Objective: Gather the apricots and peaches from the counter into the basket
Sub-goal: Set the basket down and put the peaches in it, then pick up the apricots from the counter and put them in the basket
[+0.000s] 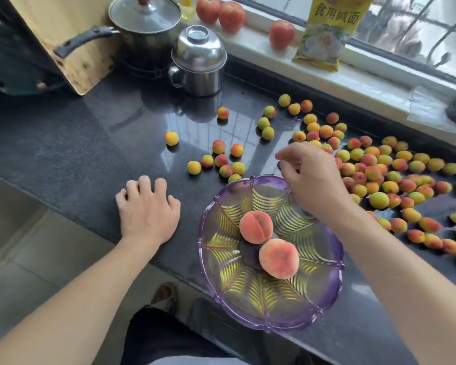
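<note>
Dark counter [63,143] holds many apricots [379,177]; two peaches [256,227] sit in my basket [324,291]. My right hand [309,175], fingers loosely curled and seemingly empty, must grab apricots next; my left hand [148,206] rests empty, fingers bent.

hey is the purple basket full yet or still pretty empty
Nearly empty: the purple basket holds only two peaches, while the apricots lie on the counter.

The left hand [148,209] lies palm down with fingers a little curled and holds nothing. The right hand [311,177] is raised, fingers loosely bent downward, empty.
</note>
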`<action>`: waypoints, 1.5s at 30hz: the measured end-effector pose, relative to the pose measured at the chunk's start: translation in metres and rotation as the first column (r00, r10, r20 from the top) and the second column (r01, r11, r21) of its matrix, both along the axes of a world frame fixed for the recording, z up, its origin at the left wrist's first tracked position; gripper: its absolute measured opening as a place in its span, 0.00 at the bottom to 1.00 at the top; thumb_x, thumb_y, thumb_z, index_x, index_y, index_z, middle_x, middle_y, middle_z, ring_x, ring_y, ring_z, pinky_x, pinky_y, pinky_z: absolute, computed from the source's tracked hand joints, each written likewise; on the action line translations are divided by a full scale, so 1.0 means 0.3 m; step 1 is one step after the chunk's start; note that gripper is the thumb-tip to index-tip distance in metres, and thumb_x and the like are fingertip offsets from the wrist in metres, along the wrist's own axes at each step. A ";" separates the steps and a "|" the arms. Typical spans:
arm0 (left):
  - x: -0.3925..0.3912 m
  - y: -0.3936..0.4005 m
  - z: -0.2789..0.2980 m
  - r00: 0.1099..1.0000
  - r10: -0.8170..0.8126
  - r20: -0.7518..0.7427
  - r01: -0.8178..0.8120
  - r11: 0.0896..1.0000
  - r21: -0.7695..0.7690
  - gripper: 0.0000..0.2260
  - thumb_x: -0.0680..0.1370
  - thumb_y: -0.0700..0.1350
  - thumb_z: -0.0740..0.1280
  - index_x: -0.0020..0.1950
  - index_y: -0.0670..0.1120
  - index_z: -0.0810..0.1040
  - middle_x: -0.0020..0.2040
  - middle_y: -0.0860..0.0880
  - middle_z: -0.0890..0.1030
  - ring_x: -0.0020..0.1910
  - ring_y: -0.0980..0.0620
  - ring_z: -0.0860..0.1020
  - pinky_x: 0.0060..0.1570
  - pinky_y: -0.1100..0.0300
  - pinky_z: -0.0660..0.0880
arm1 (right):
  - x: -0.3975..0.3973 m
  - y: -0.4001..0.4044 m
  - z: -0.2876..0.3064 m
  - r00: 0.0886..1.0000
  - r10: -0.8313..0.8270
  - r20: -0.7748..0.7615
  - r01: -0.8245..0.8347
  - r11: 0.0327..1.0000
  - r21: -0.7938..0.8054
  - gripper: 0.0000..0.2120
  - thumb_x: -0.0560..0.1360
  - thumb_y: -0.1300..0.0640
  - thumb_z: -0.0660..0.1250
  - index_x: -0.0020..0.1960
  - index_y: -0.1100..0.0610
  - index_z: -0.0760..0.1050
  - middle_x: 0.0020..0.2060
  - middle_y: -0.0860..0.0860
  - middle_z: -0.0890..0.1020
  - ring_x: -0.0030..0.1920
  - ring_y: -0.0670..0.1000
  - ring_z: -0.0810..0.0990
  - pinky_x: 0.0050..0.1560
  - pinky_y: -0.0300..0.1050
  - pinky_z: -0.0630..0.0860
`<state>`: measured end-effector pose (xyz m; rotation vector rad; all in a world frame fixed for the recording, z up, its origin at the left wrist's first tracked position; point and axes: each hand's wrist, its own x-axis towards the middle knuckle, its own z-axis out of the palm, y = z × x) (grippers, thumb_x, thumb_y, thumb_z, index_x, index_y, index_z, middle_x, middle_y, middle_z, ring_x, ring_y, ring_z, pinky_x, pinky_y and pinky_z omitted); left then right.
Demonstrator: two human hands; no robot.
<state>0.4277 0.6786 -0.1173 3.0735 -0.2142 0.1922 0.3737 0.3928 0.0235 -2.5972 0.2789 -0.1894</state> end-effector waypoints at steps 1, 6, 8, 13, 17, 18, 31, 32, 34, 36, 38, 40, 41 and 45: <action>0.037 0.008 0.014 0.999 -0.032 0.005 0.032 0.997 0.066 0.11 0.77 0.49 0.67 0.51 0.41 0.76 0.51 0.38 0.76 0.52 0.36 0.74 0.49 0.41 0.71 | 0.052 0.019 -0.009 0.999 0.051 -0.007 -0.051 0.998 -0.028 0.11 0.80 0.61 0.64 0.57 0.54 0.82 0.51 0.49 0.82 0.52 0.50 0.80 0.54 0.47 0.77; 0.156 0.035 0.019 0.994 -0.067 0.082 0.073 0.994 -0.076 0.05 0.74 0.47 0.59 0.43 0.47 0.65 0.41 0.41 0.77 0.41 0.37 0.75 0.41 0.47 0.67 | 0.286 0.141 -0.059 0.943 0.303 -0.139 -0.324 0.931 -0.165 0.11 0.76 0.60 0.64 0.52 0.49 0.83 0.48 0.50 0.85 0.52 0.56 0.80 0.49 0.49 0.77; 0.167 0.045 -0.010 0.994 -0.048 0.100 0.066 0.980 -0.187 0.04 0.73 0.46 0.59 0.42 0.46 0.66 0.40 0.42 0.77 0.41 0.36 0.76 0.41 0.46 0.69 | 0.348 0.201 -0.087 0.908 0.380 -0.177 -0.416 0.869 -0.268 0.11 0.76 0.60 0.63 0.51 0.49 0.81 0.45 0.48 0.82 0.49 0.56 0.77 0.41 0.45 0.70; 0.186 0.074 -0.050 0.997 0.000 0.082 0.019 0.972 -0.233 0.05 0.78 0.42 0.62 0.44 0.46 0.68 0.44 0.44 0.77 0.48 0.37 0.75 0.49 0.45 0.71 | 0.466 0.321 -0.187 0.875 0.437 -0.208 -0.483 0.754 -0.446 0.12 0.75 0.62 0.63 0.52 0.51 0.81 0.48 0.53 0.85 0.51 0.61 0.81 0.47 0.51 0.78; 0.183 0.065 -0.060 0.993 -0.024 0.113 0.041 0.988 -0.151 0.04 0.80 0.45 0.59 0.47 0.47 0.66 0.50 0.43 0.78 0.54 0.38 0.75 0.51 0.46 0.69 | 0.509 0.362 -0.211 0.899 0.406 -0.163 -0.435 0.793 -0.426 0.13 0.77 0.60 0.62 0.54 0.47 0.81 0.52 0.51 0.83 0.51 0.59 0.80 0.52 0.53 0.81; 0.177 0.063 -0.055 0.994 -0.029 0.109 0.044 0.989 -0.141 0.04 0.80 0.46 0.59 0.47 0.47 0.65 0.52 0.43 0.78 0.54 0.38 0.75 0.50 0.47 0.66 | 0.513 0.372 -0.210 0.908 0.390 -0.153 -0.418 0.817 -0.397 0.13 0.77 0.59 0.63 0.55 0.46 0.81 0.53 0.50 0.83 0.52 0.57 0.80 0.53 0.53 0.80; 0.196 0.063 -0.052 0.994 -0.024 0.107 0.047 0.976 -0.211 0.06 0.81 0.48 0.60 0.46 0.48 0.66 0.53 0.46 0.80 0.54 0.41 0.76 0.48 0.50 0.62 | 0.629 0.542 -0.266 0.859 0.375 -0.349 -0.504 0.740 -0.445 0.18 0.78 0.60 0.62 0.65 0.50 0.79 0.60 0.55 0.78 0.55 0.60 0.80 0.52 0.50 0.78; 0.195 0.062 -0.049 0.994 -0.027 0.104 0.049 0.975 -0.217 0.07 0.81 0.48 0.60 0.46 0.48 0.65 0.53 0.45 0.80 0.54 0.40 0.76 0.48 0.49 0.63 | 0.620 0.534 -0.259 0.866 0.375 -0.331 -0.492 0.759 -0.426 0.17 0.77 0.59 0.63 0.64 0.49 0.79 0.58 0.54 0.79 0.52 0.60 0.80 0.49 0.48 0.77; 0.191 0.063 -0.043 0.996 -0.033 0.087 0.052 0.972 -0.227 0.06 0.82 0.47 0.59 0.46 0.48 0.65 0.53 0.45 0.80 0.55 0.40 0.76 0.50 0.49 0.64 | 0.582 0.504 -0.219 0.894 0.381 -0.236 -0.444 0.825 -0.351 0.16 0.77 0.57 0.62 0.62 0.48 0.80 0.56 0.54 0.81 0.51 0.58 0.80 0.49 0.48 0.77; 0.185 0.068 -0.045 0.994 -0.037 0.105 0.061 0.971 -0.231 0.07 0.81 0.47 0.60 0.45 0.48 0.65 0.51 0.44 0.80 0.52 0.40 0.75 0.49 0.49 0.64 | 0.501 0.449 -0.139 0.925 0.367 -0.098 -0.380 0.902 -0.205 0.15 0.78 0.57 0.64 0.62 0.48 0.81 0.52 0.50 0.82 0.50 0.53 0.80 0.54 0.47 0.78; 0.180 0.075 -0.053 0.988 -0.054 0.144 0.087 0.969 -0.232 0.08 0.79 0.45 0.60 0.42 0.47 0.64 0.47 0.44 0.78 0.45 0.41 0.70 0.46 0.50 0.63 | 0.364 0.362 -0.039 0.942 0.335 -0.011 -0.335 0.942 0.014 0.15 0.79 0.59 0.67 0.63 0.48 0.81 0.47 0.47 0.83 0.46 0.51 0.82 0.52 0.44 0.80; 0.175 0.077 -0.061 0.983 -0.085 0.163 0.124 0.962 -0.242 0.08 0.78 0.45 0.61 0.41 0.46 0.65 0.43 0.44 0.76 0.44 0.42 0.67 0.45 0.49 0.63 | 0.180 0.254 0.043 0.955 0.297 0.014 -0.295 0.937 0.186 0.16 0.78 0.61 0.69 0.63 0.47 0.81 0.47 0.48 0.85 0.46 0.50 0.85 0.51 0.42 0.82; 0.174 0.076 -0.063 0.981 -0.098 0.168 0.138 0.959 -0.248 0.08 0.78 0.45 0.61 0.41 0.45 0.65 0.42 0.44 0.75 0.43 0.42 0.67 0.45 0.49 0.64 | 0.086 0.201 0.066 0.965 0.264 0.010 -0.259 0.940 0.222 0.17 0.77 0.61 0.70 0.62 0.45 0.81 0.48 0.49 0.85 0.47 0.49 0.86 0.52 0.42 0.83; 0.162 0.063 -0.060 0.979 -0.111 0.173 0.152 0.958 -0.242 0.07 0.78 0.44 0.62 0.42 0.44 0.67 0.43 0.41 0.77 0.45 0.39 0.73 0.46 0.46 0.67 | -0.192 0.023 0.028 0.993 0.076 -0.091 -0.058 0.982 0.182 0.17 0.70 0.51 0.76 0.57 0.39 0.82 0.54 0.44 0.83 0.47 0.51 0.87 0.55 0.57 0.83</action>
